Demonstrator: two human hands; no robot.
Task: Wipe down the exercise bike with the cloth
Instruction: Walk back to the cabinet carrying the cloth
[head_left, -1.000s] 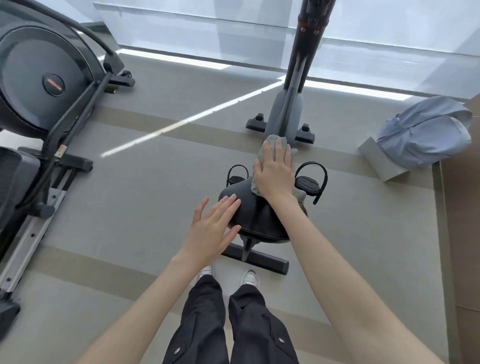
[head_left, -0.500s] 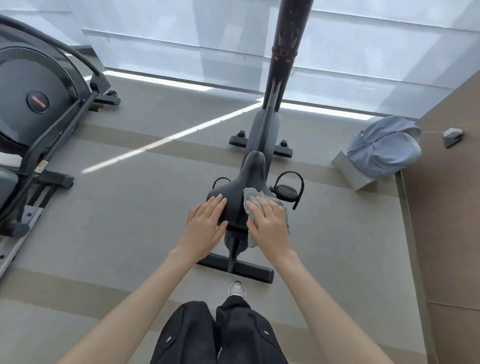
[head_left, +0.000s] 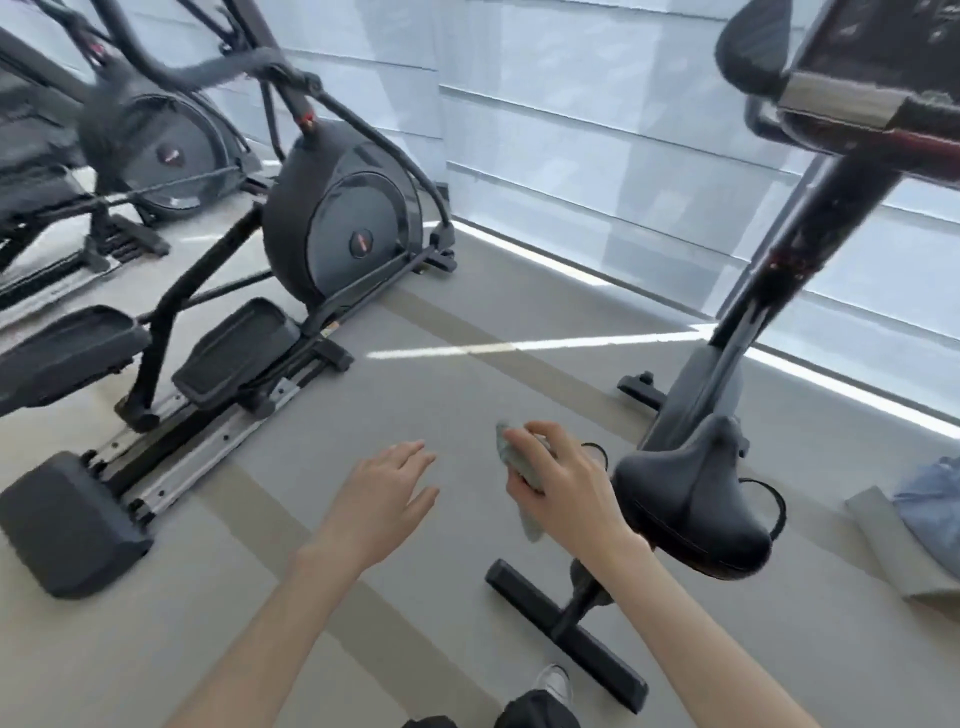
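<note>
Looking down past an elliptical trainer (head_left: 337, 223) taking up the left side of the floor (head_left: 467, 395), with a second elliptical (head_left: 156, 150) behind it toward the far left corner. Standing just behind the exercise bike (head_left: 727, 374) on the floor's right side, beside its rear foot bar (head_left: 566, 629) and close to its saddle (head_left: 691, 499). Glimpsing a blue bundle of fabric (head_left: 930, 499) lying on a grey board (head_left: 883, 545) at the floor's right edge.

Clutching the bunched grey cloth (head_left: 524, 467) in the right hand (head_left: 563, 480), with fingers curled round it, just left of the saddle and clear of it. Holding the left hand (head_left: 384, 493) loose and flat, with fingers straight, grasping nothing, over bare floor.

Having lifted both hands off the saddle since half a second ago, when pressing on it from either side. Now viewing the bike from its left rather than from straight behind.

Leaving a wide strip of floor free between the elliptical trainer's rail and the rear foot bar. Being closed in by window blinds (head_left: 571, 156) along the far edge.
</note>
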